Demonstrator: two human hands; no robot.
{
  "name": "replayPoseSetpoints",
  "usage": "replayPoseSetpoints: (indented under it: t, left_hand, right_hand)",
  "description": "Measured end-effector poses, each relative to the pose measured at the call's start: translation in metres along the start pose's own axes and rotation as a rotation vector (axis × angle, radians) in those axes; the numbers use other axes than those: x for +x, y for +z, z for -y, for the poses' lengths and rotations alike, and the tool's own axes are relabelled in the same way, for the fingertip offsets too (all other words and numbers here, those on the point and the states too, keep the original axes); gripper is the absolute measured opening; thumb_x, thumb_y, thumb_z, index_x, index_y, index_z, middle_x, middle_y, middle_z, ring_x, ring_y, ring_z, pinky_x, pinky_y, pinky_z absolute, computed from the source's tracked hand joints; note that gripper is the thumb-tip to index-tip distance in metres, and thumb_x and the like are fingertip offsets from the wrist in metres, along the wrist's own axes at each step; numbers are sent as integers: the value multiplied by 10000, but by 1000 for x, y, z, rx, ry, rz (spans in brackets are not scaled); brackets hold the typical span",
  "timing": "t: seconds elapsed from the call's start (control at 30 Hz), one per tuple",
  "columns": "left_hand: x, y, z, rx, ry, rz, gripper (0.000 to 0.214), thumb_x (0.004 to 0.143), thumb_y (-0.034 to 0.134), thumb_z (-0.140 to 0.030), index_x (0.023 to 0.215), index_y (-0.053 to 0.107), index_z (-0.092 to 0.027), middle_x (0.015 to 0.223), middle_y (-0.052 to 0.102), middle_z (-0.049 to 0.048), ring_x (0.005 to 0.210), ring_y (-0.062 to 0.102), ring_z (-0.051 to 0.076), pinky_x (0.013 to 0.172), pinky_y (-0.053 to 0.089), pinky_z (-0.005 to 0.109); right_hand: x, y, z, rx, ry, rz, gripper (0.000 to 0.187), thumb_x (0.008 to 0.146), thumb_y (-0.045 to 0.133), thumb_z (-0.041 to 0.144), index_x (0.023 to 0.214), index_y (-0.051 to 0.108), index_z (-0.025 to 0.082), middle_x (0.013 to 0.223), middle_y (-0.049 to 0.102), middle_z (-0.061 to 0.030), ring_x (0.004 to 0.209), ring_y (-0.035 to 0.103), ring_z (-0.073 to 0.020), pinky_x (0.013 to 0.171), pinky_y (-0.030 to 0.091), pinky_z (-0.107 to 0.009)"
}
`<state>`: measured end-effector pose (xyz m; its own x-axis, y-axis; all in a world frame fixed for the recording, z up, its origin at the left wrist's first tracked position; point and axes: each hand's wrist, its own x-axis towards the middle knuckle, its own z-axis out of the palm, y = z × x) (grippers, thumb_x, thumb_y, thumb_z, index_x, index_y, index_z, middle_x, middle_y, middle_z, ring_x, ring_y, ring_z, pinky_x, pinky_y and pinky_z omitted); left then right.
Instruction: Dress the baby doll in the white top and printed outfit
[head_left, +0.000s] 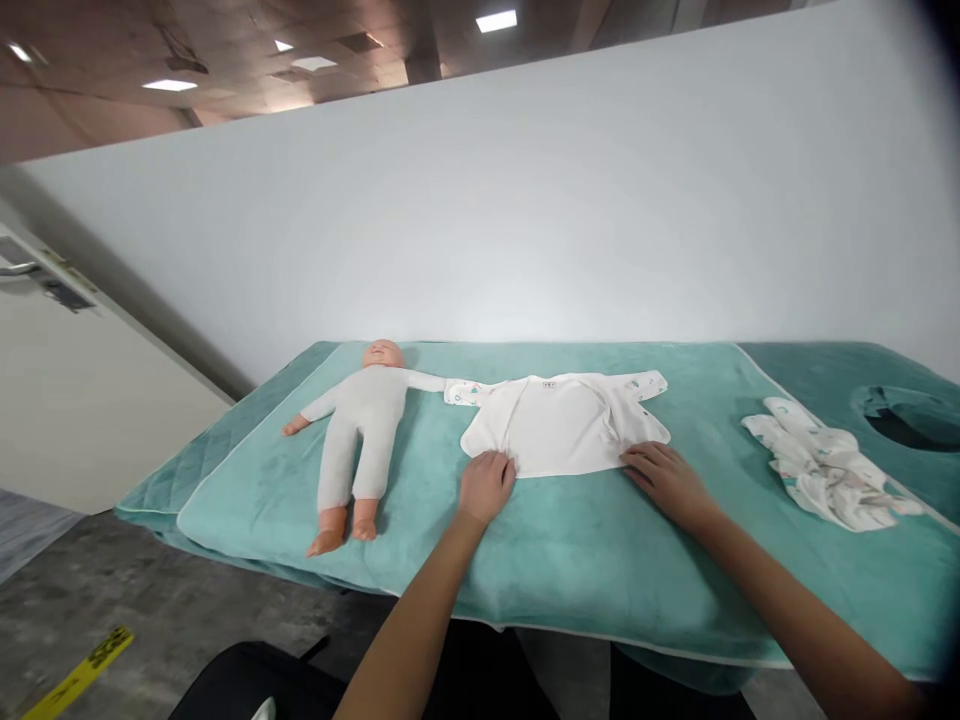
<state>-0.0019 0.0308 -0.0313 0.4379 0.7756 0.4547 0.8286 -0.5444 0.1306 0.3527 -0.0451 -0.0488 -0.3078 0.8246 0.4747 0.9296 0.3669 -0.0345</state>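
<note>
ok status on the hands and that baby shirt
Left hand and right hand flat on the hem corners of the white baby shirt, spread open on the teal mat. Doll lying left, crumpled cloth right, both clear.

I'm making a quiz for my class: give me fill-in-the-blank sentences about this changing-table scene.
1. The doll lies on its ____.
2. Both hands, left hand and right hand, rest on the lower edge of the white ____.
3. The crumpled cloth lies to the ____ of the spread garment.

Missing words: back; baby shirt; right
</note>
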Motion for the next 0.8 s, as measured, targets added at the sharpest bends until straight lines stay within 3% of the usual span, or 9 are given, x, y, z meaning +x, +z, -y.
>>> replayPoseSetpoints:
  t: [0.1,0.27,0.5,0.67,0.8]
  left_hand:
    - [1,2,0,-7,-20,22,279,984,459,-261,765,615,-187,774,666,51,780,596,182,715,370,317]
    - [0,3,0,6,-61,63,295,995,431,-283,798,629,-186,810,680,56,817,606,185,735,373,317]
    - [-2,1,-2,35,-178,143,316,1000,411,-329,851,656,-195,818,709,67,777,636,190,670,345,301]
    - [-1,4,-3,60,-249,201,337,998,400,-376,900,670,-199,799,728,73,701,644,202,604,291,301]
    - [0,7,-3,74,-272,225,346,1002,389,-392,910,668,-210,831,739,68,727,655,196,608,282,293]
  right_hand:
    - [8,-16,6,-53,-24,17,297,977,444,198,1107,710,219,1103,696,-86,1072,606,-223,975,441,-372]
    - [16,-5,8,-70,111,102,279,943,465,179,1043,723,207,1061,674,-92,1027,584,-231,942,413,-355]
    - [9,-9,12,-46,159,67,272,898,465,178,963,727,206,1023,651,-101,990,566,-237,920,414,-367]
    - [26,-21,36,87,138,37,362,925,386,199,1107,699,201,1224,649,-107,1190,549,-255,1062,402,-412]
    - [58,-12,62,114,214,74,465,998,287,315,1303,603,161,1416,549,-115,1323,483,-251,1129,367,-411]
